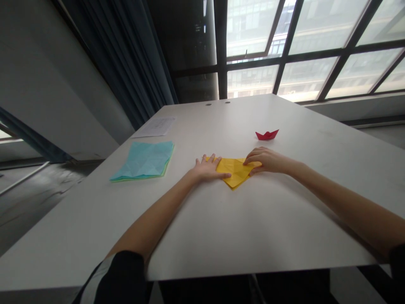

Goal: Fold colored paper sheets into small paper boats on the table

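Observation:
A yellow sheet of paper (pixel 234 172), folded to a triangle with its point toward me, lies on the white table. Spread flat, my left hand (pixel 209 169) presses on the paper's left part, fingers apart. At the right corner my right hand (pixel 264 161) has its fingers curled round the paper's edge, thumb below and fingertips on top. Part of the right corner is hidden under those fingers. Beyond my right hand sits a small red paper boat (pixel 267 135).
A stack of creased light-blue and green paper sheets (pixel 144 160) lies to the left. Behind it is a printed white sheet (pixel 155 127). The white table (pixel 240 236) ends just in front of my body, and windows stand behind its far edge.

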`<state>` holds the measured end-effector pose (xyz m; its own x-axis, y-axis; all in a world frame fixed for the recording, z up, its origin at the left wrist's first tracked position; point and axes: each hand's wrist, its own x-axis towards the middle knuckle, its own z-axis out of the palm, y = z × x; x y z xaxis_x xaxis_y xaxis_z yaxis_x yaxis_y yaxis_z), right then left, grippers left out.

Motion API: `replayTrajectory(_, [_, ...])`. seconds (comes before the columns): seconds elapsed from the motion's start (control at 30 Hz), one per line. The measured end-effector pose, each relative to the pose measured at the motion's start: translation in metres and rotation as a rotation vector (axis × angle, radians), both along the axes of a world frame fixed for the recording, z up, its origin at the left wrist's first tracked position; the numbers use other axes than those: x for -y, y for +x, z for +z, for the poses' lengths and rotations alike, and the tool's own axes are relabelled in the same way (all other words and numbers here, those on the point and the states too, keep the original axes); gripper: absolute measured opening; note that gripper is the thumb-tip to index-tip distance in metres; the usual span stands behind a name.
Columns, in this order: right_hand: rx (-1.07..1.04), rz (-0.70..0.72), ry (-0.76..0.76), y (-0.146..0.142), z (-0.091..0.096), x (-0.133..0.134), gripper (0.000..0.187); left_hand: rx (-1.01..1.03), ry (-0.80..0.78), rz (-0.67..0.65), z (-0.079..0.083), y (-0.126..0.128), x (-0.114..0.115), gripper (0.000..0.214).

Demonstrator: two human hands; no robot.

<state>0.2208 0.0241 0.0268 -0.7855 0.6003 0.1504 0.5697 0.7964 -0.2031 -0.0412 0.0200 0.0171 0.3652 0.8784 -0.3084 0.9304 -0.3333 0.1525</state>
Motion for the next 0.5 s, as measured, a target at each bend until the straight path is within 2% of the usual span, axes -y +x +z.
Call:
replayTrajectory(0.17, [0.082,0.073,0.150,-0.006,0.004,0.006,0.035,0.069,-0.012,0.030,0.007,0.001,-0.004,0.077])
replayTrajectory(0.3, [0.032,0.076,0.288,-0.005,0.003,0.009,0.032,0.108,0.010,0.061,0.004,0.001,-0.010,0.071])
replayTrajectory(0.4, [-0.084,0.030,0.359,-0.004,-0.002,0.009,0.027,0.152,0.020,0.105,-0.001,0.000,-0.016,0.067])
replayTrajectory(0.5, [-0.213,-0.098,0.319,-0.005,-0.004,0.010,0.022,0.256,0.070,0.183,-0.004,-0.003,-0.023,0.070])
